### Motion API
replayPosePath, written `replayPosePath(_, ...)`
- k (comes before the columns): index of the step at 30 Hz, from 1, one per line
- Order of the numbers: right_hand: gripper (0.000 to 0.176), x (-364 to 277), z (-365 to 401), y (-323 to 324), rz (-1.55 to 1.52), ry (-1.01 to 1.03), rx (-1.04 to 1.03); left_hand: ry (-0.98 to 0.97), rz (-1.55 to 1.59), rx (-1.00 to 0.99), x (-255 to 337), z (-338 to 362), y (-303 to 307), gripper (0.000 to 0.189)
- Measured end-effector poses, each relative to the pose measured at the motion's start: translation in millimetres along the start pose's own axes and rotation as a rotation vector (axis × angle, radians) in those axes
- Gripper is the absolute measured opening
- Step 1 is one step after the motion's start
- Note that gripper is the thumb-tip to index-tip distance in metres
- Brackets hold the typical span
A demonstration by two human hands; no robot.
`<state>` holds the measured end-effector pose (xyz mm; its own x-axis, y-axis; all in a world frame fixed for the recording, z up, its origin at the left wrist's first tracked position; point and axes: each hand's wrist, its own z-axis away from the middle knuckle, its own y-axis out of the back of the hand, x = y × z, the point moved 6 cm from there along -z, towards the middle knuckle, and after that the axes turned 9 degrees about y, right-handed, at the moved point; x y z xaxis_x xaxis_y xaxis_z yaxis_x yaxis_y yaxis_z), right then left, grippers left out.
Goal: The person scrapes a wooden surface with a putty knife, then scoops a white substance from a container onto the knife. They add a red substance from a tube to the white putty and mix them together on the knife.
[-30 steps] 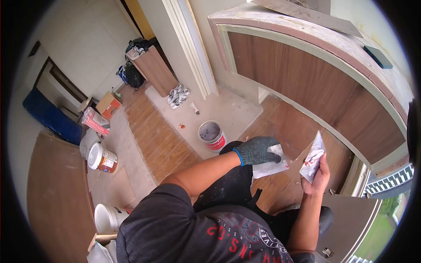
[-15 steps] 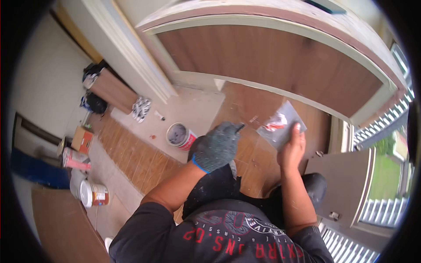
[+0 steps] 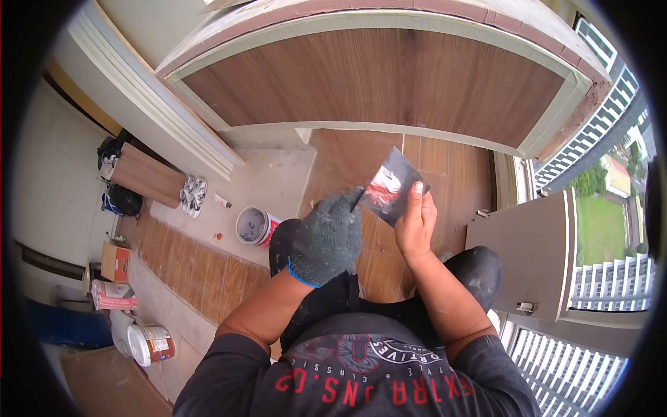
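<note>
Over the floor [image 3: 451,181], my right grip [image 3: 416,226] pinches the plate [image 3: 404,193] by its edge, presumably sparing the paste [image 3: 383,187]; left grip [image 3: 326,233] closed, seemingly on a scraper [image 3: 358,199].

Brown and pale floor [image 3: 198,270], bucket [image 3: 267,233], tube [image 3: 222,201], shoes [image 3: 194,196]

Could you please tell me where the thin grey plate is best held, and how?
I'd grip the thin grey plate by its bare right-hand part, coming from the right with thumb on top, as the right hand has it: it is flat, and the white and red paste lies further left.
</note>
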<state>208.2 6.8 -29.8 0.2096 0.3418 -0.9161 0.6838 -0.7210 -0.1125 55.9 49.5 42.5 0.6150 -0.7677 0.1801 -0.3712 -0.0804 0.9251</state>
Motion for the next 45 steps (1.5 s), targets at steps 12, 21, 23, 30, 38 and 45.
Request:
replayPosePath(12, 0.051, -11, -1, -12, 0.031, -0.034, -0.072, 0.006, 0.158, -0.067, -5, -2, -3, 0.041)
replayPosePath(21, 0.04, 44, 3, -26, -0.77, -0.645, -0.031, -0.164, 0.195, 0.111, -25, -3, 27, 0.038)
replayPosePath(23, 0.042, 39, 7, -31, -0.914, -0.79, -0.014, -0.238, 0.123, 0.204, -20, 6, 15, 0.035)
replayPosePath(30, 0.042, 24, -8, -18, -1.094, -0.708, -0.002, -0.185, -0.068, 0.17, -48, 21, -13, 0.049)
replayPosePath(38, 0.042, 16, -8, 2, -0.218, -0.256, 0.086, -0.239, -0.041, 0.071, -8, 28, -13, 0.047)
replayPosePath(45, 0.049, -7, 5, -16, 0.031, -0.067, -0.208, -0.194, 0.084, 0.179, -13, 8, -18, 0.046)
